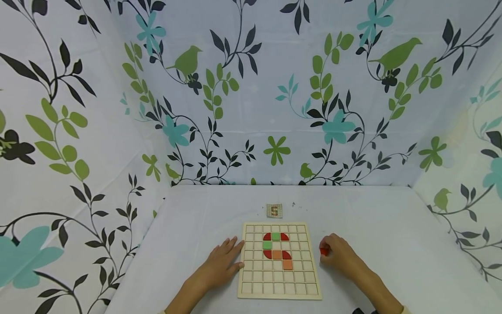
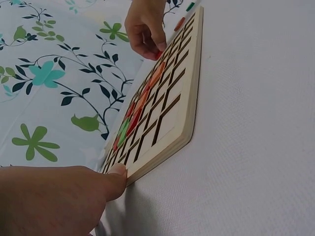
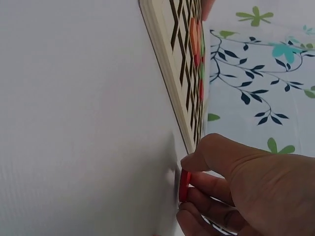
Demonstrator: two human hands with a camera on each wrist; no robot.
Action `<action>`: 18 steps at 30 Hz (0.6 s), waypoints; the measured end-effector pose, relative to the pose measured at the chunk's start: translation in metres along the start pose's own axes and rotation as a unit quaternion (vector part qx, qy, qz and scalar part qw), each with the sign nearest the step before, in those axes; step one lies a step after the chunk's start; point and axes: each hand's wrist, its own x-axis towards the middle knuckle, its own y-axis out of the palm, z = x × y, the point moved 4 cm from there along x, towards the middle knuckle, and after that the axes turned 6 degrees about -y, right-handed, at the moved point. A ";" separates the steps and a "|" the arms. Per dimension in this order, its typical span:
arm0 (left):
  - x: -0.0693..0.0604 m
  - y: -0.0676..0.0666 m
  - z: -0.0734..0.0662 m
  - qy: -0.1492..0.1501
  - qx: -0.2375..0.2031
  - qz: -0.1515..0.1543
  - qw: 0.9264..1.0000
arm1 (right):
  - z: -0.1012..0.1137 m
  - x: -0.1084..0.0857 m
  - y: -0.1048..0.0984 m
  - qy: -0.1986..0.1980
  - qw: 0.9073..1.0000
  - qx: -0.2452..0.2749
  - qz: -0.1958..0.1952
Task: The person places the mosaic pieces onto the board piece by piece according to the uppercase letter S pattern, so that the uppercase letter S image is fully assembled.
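Observation:
A pale wooden grid board lies on the white table, with several red, green and orange tiles set in its cells in a curved shape. At its left edge rests my left hand, fingers extended; in the left wrist view the thumb touches the board's rim. To the right of the board, my right hand pinches a small red tile between thumb and fingers. The tile is held on edge just off the board's side, close to the tabletop. My right fingers partly hide it in the head view.
A small pattern card with a similar curved figure lies beyond the board. In the left wrist view, an orange piece and a green piece lie past the board. A floral cloth hangs behind the table.

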 end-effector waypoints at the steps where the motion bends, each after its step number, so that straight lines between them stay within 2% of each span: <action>1: 0.000 0.000 0.000 0.000 0.001 0.000 1.000 | 0.004 -0.001 0.001 -0.001 1.000 0.001 0.002; 5: 0.000 0.000 0.000 0.000 0.000 0.001 1.000 | 0.020 -0.004 0.003 -0.005 1.000 0.005 0.004; 9: 0.000 0.001 0.000 -0.003 -0.003 0.004 1.000 | 0.038 -0.008 0.010 -0.025 1.000 0.005 0.005; 18: 0.001 0.002 0.000 0.001 0.003 0.003 1.000 | 0.078 -0.019 0.043 -0.120 0.992 -0.014 0.028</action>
